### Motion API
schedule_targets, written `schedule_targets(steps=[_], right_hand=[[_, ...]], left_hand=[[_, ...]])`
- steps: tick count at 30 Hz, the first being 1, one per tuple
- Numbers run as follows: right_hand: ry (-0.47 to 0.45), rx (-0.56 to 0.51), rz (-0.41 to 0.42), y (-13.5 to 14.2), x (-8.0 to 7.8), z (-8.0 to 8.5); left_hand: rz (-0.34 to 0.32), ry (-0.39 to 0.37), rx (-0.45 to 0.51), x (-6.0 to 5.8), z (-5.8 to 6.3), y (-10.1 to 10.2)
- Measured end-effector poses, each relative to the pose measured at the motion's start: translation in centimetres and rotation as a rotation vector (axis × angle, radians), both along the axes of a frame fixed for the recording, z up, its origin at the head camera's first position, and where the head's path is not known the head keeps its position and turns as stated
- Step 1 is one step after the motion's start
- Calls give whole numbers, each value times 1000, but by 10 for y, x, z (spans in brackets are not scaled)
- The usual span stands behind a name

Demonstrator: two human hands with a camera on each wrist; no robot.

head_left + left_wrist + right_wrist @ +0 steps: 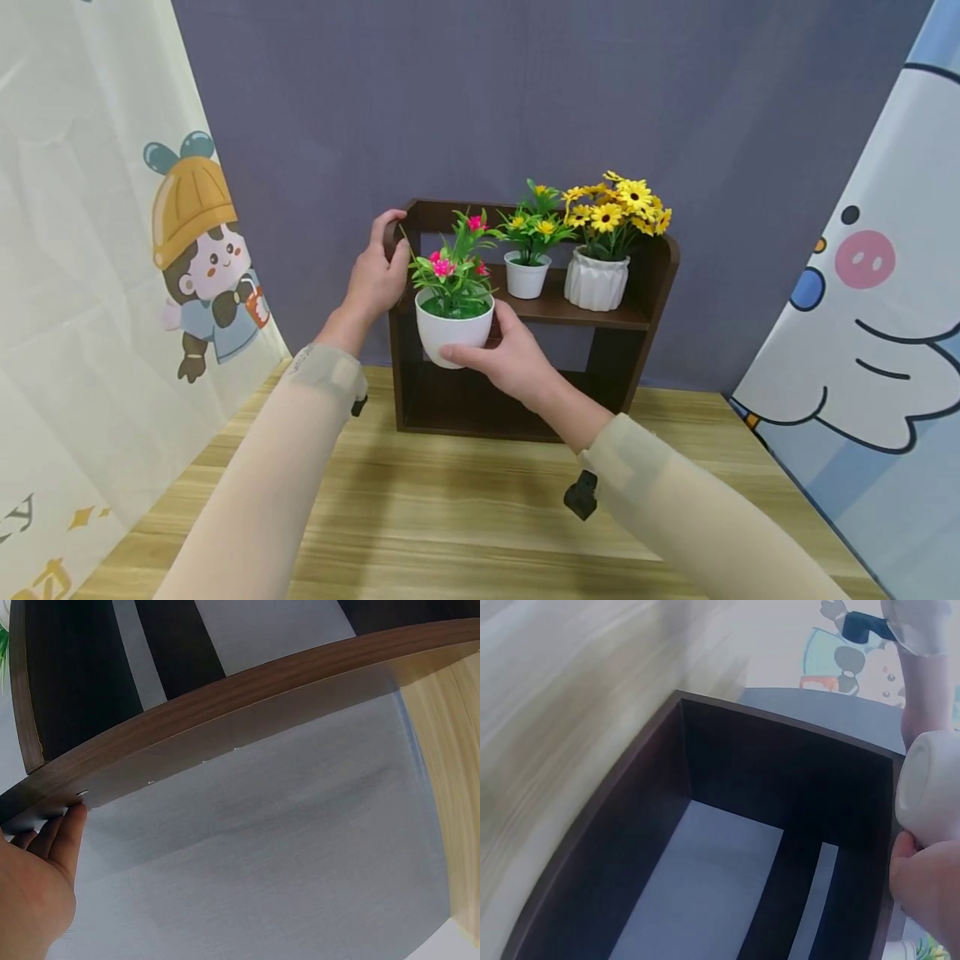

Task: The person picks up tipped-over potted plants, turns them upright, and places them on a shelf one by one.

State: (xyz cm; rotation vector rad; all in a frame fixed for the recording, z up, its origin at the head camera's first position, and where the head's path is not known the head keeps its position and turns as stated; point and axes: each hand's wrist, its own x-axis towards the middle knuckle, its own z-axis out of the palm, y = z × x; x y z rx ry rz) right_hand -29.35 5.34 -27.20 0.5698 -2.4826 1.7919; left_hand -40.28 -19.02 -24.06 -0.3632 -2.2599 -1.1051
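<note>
My right hand [517,354] holds a white pot of pink flowers [453,329] in front of the small dark-brown wooden shelf [517,435]. Its thumb lies across the near side of the pot, which hides part of the shelf's left half. At the shelf's upper left, my left hand [377,275] grips the side panel. In the left wrist view, the fingers [69,838] touch that panel's outer face. On the upper board stand a small white pot of yellow flowers [527,277] and, right of it, a ribbed white pot of yellow daisies [597,279].
The shelf stands on a wood-grain table [465,508] against a grey-purple cloth backdrop [465,100]. Printed cartoon curtains hang at the left [90,250] and right [900,275]. In the right wrist view, the lower compartment [780,757] holds nothing visible.
</note>
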Motion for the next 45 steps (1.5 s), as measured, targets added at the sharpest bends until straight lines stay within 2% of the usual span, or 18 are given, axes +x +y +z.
schedule_targets(steps=[10,21,25,37,45], right_hand=[[24,-70,-34,1,-21,9],[51,-80,-56,-2,-29,16],[58,-71,-57,-3,-30,19],[66,31,-149,-7,-42,24],[68,74,-170,-11,-49,27]], left_hand=[[-9,-21,18,0,1,2],[2,13,19,0,1,2],[8,17,12,0,0,2],[-3,18,9,-1,0,2],[0,25,2,-1,-1,0]])
